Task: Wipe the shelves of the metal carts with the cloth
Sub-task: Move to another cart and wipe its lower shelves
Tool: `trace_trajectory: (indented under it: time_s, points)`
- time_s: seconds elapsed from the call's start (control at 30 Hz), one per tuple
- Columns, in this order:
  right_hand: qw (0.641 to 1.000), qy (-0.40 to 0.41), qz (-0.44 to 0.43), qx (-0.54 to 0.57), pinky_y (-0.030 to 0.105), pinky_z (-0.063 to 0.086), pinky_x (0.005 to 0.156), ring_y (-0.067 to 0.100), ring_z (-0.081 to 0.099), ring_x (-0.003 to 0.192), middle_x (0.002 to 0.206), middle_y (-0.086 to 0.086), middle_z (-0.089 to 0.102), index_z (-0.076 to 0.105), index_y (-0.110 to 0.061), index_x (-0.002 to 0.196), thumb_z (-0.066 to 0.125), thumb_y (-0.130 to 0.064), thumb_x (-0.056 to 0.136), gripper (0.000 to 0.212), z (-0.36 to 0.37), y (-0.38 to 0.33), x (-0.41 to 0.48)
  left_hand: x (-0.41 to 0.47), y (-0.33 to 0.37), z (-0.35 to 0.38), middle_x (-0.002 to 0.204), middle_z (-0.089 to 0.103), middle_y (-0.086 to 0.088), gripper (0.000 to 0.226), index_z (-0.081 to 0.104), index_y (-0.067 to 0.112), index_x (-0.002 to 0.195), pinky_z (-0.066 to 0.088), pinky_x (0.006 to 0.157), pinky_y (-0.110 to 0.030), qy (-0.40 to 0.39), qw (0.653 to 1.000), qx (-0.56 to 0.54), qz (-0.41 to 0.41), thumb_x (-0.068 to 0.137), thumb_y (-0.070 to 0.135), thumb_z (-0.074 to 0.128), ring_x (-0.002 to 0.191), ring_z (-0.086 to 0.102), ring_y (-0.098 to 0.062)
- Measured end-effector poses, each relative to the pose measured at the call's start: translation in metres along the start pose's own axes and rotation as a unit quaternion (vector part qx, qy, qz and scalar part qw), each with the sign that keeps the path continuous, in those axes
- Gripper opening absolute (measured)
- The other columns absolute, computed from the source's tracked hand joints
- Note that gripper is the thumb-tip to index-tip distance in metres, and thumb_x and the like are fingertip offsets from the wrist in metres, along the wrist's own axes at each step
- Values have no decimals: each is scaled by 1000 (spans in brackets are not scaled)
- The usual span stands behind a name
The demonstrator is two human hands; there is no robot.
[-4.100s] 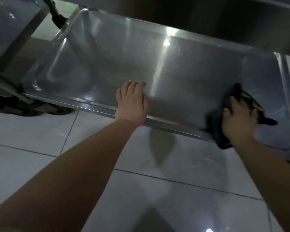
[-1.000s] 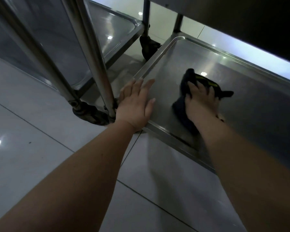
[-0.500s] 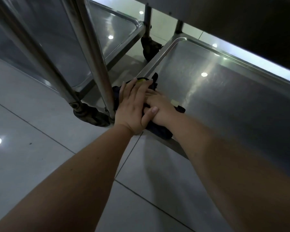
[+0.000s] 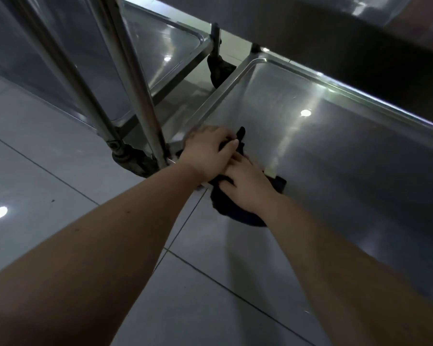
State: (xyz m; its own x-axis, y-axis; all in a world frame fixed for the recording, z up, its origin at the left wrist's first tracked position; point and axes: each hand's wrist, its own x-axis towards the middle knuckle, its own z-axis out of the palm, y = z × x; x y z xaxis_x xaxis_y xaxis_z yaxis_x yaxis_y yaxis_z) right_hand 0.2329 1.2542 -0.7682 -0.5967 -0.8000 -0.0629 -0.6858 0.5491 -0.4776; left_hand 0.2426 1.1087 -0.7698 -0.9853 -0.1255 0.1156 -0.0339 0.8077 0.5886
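Observation:
A dark cloth (image 4: 231, 208) lies bunched at the near left corner of the bottom shelf (image 4: 335, 136) of a metal cart, part of it hanging over the front rim. My right hand (image 4: 248, 186) presses down on the cloth. My left hand (image 4: 208, 151) rests over the shelf's corner with its fingers on the cloth's far end, touching the right hand. Both hands cover most of the cloth.
A second cart's bottom shelf (image 4: 160, 56) stands to the left, with upright metal posts (image 4: 135, 91) and a dark caster wheel (image 4: 133, 161) close to my left hand. Another caster (image 4: 219, 68) sits between the carts. An upper shelf overhangs at top right. Glossy floor tiles (image 4: 60, 186) lie below.
Since a second ago my right hand has dragged the cloth left and toward me into the shelf's corner. My left hand now overlaps the cloth. The hands have shifted slightly in the last half second.

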Motion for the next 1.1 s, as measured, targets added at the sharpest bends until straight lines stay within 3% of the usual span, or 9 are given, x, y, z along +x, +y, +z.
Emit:
trace_trajectory:
  time_s: [0.13, 0.27, 0.43, 0.57, 0.63, 0.73, 0.8, 0.93, 1.1]
  points:
    - [1000, 14, -7, 10, 50, 23, 112, 15, 24, 143, 144, -17, 44, 56, -37, 130, 40, -32, 87, 46, -9, 27, -63, -15, 31, 25, 136, 52, 3, 34, 54, 29, 128, 26, 105, -43, -18, 995, 84, 53, 100, 37, 37, 134, 35, -25]
    - [999, -9, 31, 19, 30, 8, 111, 2, 6, 141, 139, -34, 25, 42, -48, 133, 52, -22, 97, 46, -27, 54, -132, -41, 75, 60, 151, 37, 2, 40, 43, 29, 139, 15, 109, -45, -57, 982, 151, 101, 102, 38, 35, 145, 16, -27]
    - [995, -51, 63, -61, 48, 9, 117, 19, 5, 147, 152, -21, 26, 38, -44, 140, 56, -44, 90, 53, -35, 84, -203, -65, 132, 100, 155, 28, 0, 44, 35, 28, 143, 10, 112, -46, -93, 978, 161, 96, 103, 40, 25, 146, 8, -26]
    - [980, 28, 98, -169, 61, 17, 112, 47, 23, 138, 155, 7, 29, 35, -40, 141, 46, -53, 84, 59, -27, 90, -242, -75, 159, 124, 152, 34, 1, 44, 39, 28, 141, 14, 110, -45, -89, 981, 158, 75, 102, 42, 23, 145, 13, -25]
    - [967, 87, 176, -160, 58, 27, 110, 42, 29, 134, 152, 13, 31, 33, -32, 147, 56, -56, 81, 73, -19, 86, -252, -76, 162, 127, 151, 37, 1, 48, 42, 27, 139, 16, 109, -46, -77, 981, 167, 62, 100, 46, 21, 145, 16, -26]
    - [937, 141, 306, -92, 43, 31, 106, 29, 37, 124, 136, 5, 43, 33, -23, 143, 65, -69, 68, 94, -16, 84, -260, -81, 161, 126, 149, 40, -3, 47, 45, 23, 138, 18, 108, -48, -65, 978, 180, 86, 100, 42, 25, 143, 21, -30]
    - [935, 139, 314, -91, 39, 33, 100, 26, 40, 119, 129, 1, 47, 39, -24, 136, 66, -71, 66, 88, -18, 84, -262, -89, 161, 122, 146, 43, -6, 53, 47, 22, 137, 23, 106, -49, -56, 975, 177, 119, 96, 45, 20, 139, 29, -32]
    - [933, 148, 318, -81, 40, 30, 98, 29, 38, 118, 127, 3, 47, 42, -26, 134, 70, -59, 72, 75, -17, 74, -257, -101, 157, 117, 156, 27, -2, 61, 39, 27, 141, 26, 105, -46, -139, 954, 171, 202, 92, 59, 22, 133, 31, -27]
    - [933, 138, 324, -70, 37, 28, 86, 27, 42, 109, 115, 1, 51, 45, -25, 120, 71, -45, 75, 55, -16, 71, -255, -104, 156, 108, 129, 50, 1, 66, 45, 31, 133, 35, 99, -43, -153, 961, 129, 190, 80, 70, 39, 119, 46, -26]
